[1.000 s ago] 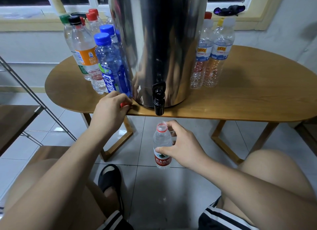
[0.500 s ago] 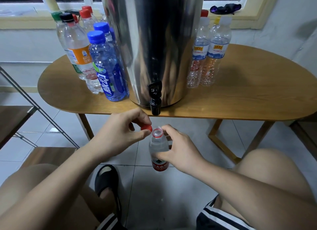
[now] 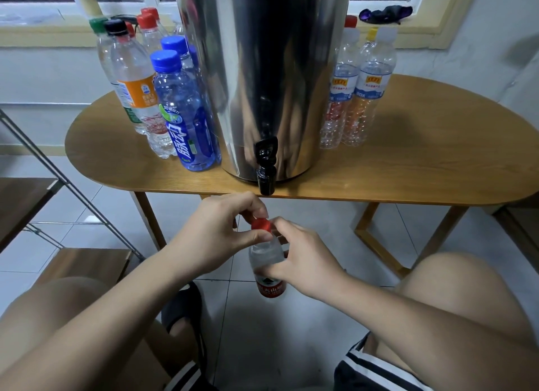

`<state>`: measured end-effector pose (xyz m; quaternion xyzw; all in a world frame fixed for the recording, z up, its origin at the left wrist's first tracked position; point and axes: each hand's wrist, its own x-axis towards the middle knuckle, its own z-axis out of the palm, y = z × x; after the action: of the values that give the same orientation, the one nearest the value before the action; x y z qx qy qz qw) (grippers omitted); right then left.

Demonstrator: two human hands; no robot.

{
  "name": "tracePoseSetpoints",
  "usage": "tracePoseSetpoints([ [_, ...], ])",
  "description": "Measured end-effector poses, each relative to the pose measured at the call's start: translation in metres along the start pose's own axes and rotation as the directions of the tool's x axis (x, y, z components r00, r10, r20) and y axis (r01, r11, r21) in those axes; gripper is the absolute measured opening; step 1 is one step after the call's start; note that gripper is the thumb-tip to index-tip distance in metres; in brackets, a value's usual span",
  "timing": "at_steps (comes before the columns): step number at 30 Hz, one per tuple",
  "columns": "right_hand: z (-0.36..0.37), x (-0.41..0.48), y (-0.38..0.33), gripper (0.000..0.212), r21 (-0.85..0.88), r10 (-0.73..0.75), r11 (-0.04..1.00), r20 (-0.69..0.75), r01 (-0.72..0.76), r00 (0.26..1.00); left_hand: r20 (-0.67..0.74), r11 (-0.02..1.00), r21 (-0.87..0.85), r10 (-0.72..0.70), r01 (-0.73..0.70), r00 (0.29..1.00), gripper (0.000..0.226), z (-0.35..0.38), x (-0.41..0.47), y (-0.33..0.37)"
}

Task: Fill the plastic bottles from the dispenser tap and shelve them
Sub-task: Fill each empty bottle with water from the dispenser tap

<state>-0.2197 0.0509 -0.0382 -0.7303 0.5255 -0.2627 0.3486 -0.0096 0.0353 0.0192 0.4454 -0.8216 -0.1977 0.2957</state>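
**Capping in hand below the tap: handling and clearance**

While the right hand point(image 3: 294, 256) is wrapped round the shoulder of the small bottle point(image 3: 267, 264), the left hand point(image 3: 215, 233) pinches the red cap point(image 3: 261, 224) onto its neck. The bottle hangs at 6 o'clock from the black tap point(image 3: 265, 169), below the table edge point(image 3: 379, 199). It appears filled, so judged weighty, thin-walled, possibly wet; grip mid-body, not the soft shoulder. Open floor lies between the knees. The shelf rack point(image 3: 43, 169) stands at 9 o'clock; its slanted rail may snag.
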Motion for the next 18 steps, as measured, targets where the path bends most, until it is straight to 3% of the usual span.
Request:
tracePoseSetpoints([
  [6, -0.0001, -0.0008, -0.0005, 0.056, 0.004, 0.005, 1.000, 0.012, -0.005, 1.000, -0.026, 0.990, 0.142, -0.005, 0.008, 1.000, 0.044, 0.0044, 0.0008, -0.0003],
  [9, -0.0016, -0.0015, -0.0011, 0.064, 0.028, -0.003, 1.000, -0.002, 0.003, 1.000, 0.024, 0.999, 0.020, -0.043, 0.042, 0.999, 0.030, 0.0043, 0.0033, 0.0037],
  [13, -0.0044, -0.0017, -0.0016, 0.066, 0.011, -0.013, 1.000, -0.017, 0.013, 1.000, 0.153, 0.989, -0.129, -0.052, 0.072, 0.987, 0.042, -0.0018, 0.0044, 0.0036],
  [15, -0.0043, -0.0014, -0.0017, 0.067, 0.003, -0.007, 1.000, -0.013, 0.007, 1.000, 0.176, 0.990, -0.121, -0.045, 0.067, 0.983, 0.043, -0.0017, 0.0035, 0.0045],
  [18, -0.0037, -0.0002, -0.0005, 0.064, -0.009, 0.006, 1.000, -0.005, -0.006, 1.000, 0.098, 0.999, -0.021, -0.036, 0.039, 0.994, 0.036, 0.0010, 0.0014, 0.0047],
])
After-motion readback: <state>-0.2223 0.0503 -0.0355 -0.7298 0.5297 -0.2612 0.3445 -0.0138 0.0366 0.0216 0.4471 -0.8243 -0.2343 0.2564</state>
